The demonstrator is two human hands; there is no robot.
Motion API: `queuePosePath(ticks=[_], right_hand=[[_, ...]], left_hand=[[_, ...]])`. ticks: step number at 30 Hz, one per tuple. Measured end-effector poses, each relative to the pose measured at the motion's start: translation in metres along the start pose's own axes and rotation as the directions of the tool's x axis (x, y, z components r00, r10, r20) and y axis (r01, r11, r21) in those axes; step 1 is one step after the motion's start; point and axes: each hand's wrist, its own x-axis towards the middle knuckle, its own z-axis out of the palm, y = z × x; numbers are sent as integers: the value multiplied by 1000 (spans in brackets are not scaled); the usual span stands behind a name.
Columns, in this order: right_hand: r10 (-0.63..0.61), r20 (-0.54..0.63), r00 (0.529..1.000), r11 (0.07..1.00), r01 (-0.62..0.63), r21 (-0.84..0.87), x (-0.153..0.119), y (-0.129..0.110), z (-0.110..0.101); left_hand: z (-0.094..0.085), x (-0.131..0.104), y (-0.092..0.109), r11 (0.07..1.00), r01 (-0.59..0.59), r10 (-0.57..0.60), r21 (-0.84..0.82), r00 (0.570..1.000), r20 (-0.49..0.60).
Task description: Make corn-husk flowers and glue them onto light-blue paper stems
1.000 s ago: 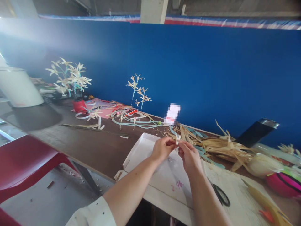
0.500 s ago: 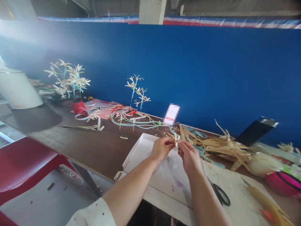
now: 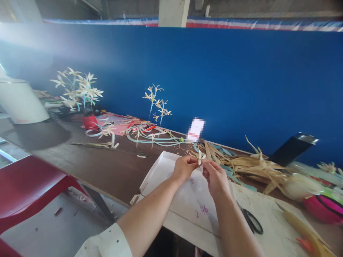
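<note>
Between my two hands is a small pale flower (image 3: 200, 157) of narrow petals, above a white cardboard box lid (image 3: 184, 205). My left hand (image 3: 184, 167) pinches its base from the left, fingers closed. My right hand (image 3: 215, 175) meets it from the right, with thumb and fingertips closed on the same flower. The fingertips of both hands nearly touch. Black-handled scissors (image 3: 252, 221) lie right of my right forearm. Dry tan husks (image 3: 252, 167) are heaped beyond my right hand.
Finished flowers stand in a red pot (image 3: 90, 122) at the left, near a white bucket (image 3: 23, 101). Blue-green cords (image 3: 139, 141), a lit phone (image 3: 195, 130), a black bottle (image 3: 291, 150), a pink item (image 3: 323, 208) and a yellow-handled tool (image 3: 305, 228) also lie on the table.
The flower between my fingertips has turned slightly and its petals sit a little differently. Both hands stay in nearly the same place.
</note>
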Motion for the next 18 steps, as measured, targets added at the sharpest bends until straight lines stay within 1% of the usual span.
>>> queuePosePath(ticks=[7, 11, 18], right_hand=[[-27, 2, 1000, 999, 28, -31, 0, 1, 0], [-28, -7, 1000, 999, 28, -19, 0, 2, 1], [4, -27, 1000, 1000, -3, 6, -2, 0, 4]], left_hand=[[0, -1, 4, 999, 36, -37, -19, 999, -13], [0, -1, 4, 999, 44, -44, -20, 999, -9], [0, 2, -3, 1000, 28, -27, 5, 999, -26]])
